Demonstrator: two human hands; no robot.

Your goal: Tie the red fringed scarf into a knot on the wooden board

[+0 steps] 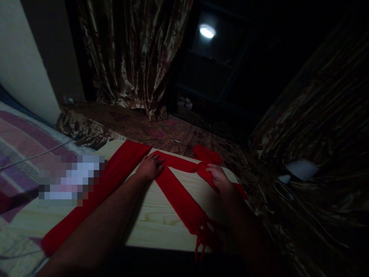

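Note:
A long red scarf (178, 200) with a fringed end lies folded in a V across a pale wooden board (152, 219). My left hand (150, 167) rests flat on the scarf at the fold, fingers stretched out. My right hand (218, 177) is closed on a bunched part of the scarf near the board's right edge. Beyond that hand, another stretch of the scarf (206, 154) hangs off the board's far edge.
A brown patterned cloth (150, 129) covers the surface behind the board. Shiny brown curtains (129, 54) hang at the back and on the right. A striped bedspread (20, 150) with a cable lies left. A white object (301, 168) and a lamp (206, 31) show in the dark.

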